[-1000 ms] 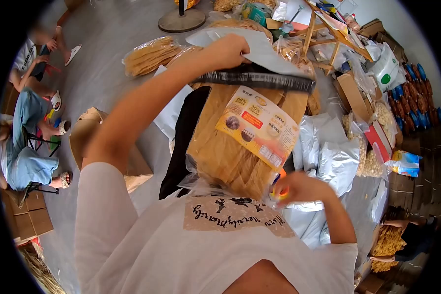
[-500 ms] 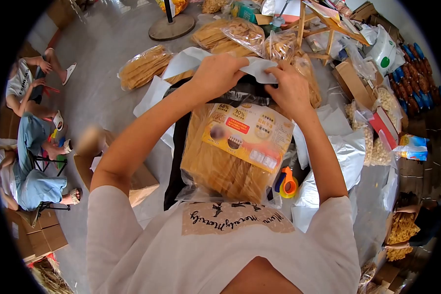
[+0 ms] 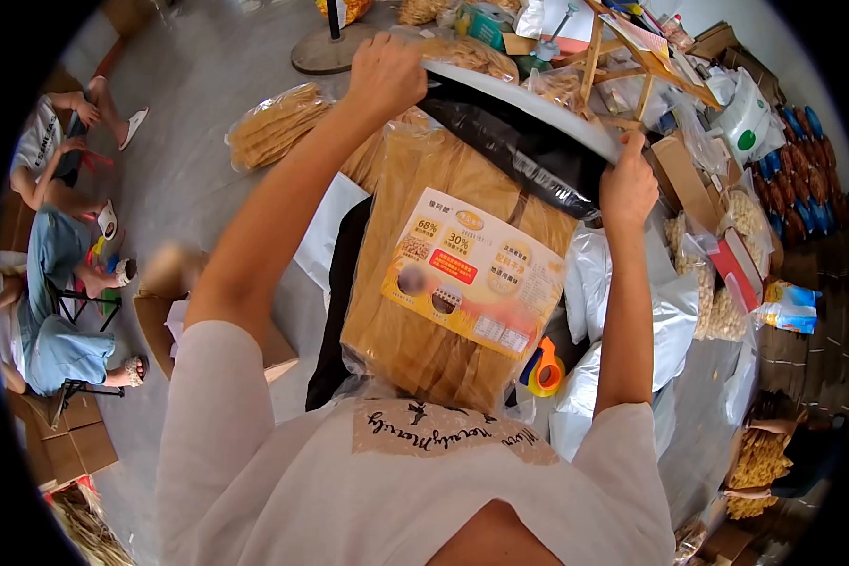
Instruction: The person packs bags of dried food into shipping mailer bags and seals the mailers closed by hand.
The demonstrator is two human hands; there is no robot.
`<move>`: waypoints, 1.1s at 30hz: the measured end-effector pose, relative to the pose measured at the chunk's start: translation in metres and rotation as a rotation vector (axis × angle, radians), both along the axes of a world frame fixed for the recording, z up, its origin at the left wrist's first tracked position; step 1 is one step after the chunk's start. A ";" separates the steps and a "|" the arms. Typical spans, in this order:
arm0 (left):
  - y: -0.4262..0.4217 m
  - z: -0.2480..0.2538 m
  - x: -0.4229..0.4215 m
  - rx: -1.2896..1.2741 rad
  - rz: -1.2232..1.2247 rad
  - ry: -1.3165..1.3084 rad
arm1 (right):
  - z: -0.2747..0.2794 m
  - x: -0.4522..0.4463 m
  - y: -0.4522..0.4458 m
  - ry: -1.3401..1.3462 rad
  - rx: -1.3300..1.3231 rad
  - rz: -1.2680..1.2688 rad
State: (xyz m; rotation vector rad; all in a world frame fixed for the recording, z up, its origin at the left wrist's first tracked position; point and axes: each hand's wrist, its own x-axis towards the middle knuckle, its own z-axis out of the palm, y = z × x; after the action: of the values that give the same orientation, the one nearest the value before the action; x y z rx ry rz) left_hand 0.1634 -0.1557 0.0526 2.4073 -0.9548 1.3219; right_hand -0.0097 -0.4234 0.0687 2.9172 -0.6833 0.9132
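Observation:
My left hand (image 3: 386,77) is closed on the left corner of a mailing bag (image 3: 552,111), white outside and black inside. The opposite corner is gripped by my right hand (image 3: 629,189). Between them the bag's mouth is stretched wide and slants down to the right. In front of my chest, just below the bag, lies a clear plastic package of flat tan dried sticks (image 3: 457,274), with a yellow and white printed label (image 3: 476,274) facing up. Beside its lower right corner is an orange tape dispenser (image 3: 543,368).
Silvery mailing bags (image 3: 670,297) lie right of the package. More bagged tan sticks (image 3: 278,127) are on the floor ahead, near a round stand base (image 3: 335,49). Seated people (image 3: 66,292) are at left, by an opened carton (image 3: 160,316). Another person's hands (image 3: 755,492) show lower right.
Both my hands have moved apart, the left up and leftward, the right outward and slightly down. The bag's mouth has spread from bunched to stretched, uncovering the package's upper end.

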 end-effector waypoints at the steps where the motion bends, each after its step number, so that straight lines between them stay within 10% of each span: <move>1: -0.002 0.000 0.005 -0.056 -0.052 -0.227 | -0.004 -0.001 -0.007 0.002 -0.002 0.006; 8: 0.011 -0.061 0.013 0.123 0.105 0.516 | -0.032 0.009 -0.032 0.301 0.114 -0.056; 12: 0.013 -0.100 0.061 -0.033 0.191 0.784 | -0.046 0.044 -0.056 0.068 0.661 0.124; 14: 0.016 -0.113 0.088 -0.878 -0.107 1.601 | -0.043 0.056 -0.051 -0.270 1.374 0.247; 18: 0.019 -0.142 0.092 -1.418 -0.283 1.961 | -0.115 0.077 -0.070 -0.384 1.330 0.346; 20: 0.019 -0.186 0.070 -1.549 -0.699 1.896 | -0.143 0.051 -0.065 -0.216 0.749 0.462; 28: 0.016 -0.142 -0.005 -1.505 -0.343 1.440 | -0.102 0.000 -0.009 -0.383 1.425 0.328; 33: 0.012 -0.088 -0.027 -1.361 -0.389 1.179 | -0.072 -0.004 0.016 -0.857 1.006 0.441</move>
State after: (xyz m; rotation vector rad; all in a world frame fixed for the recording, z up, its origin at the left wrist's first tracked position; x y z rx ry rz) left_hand 0.1364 -0.1441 -0.0356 1.2970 -0.0225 0.0568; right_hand -0.0136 -0.4075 -0.0037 3.4381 -0.6132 2.6148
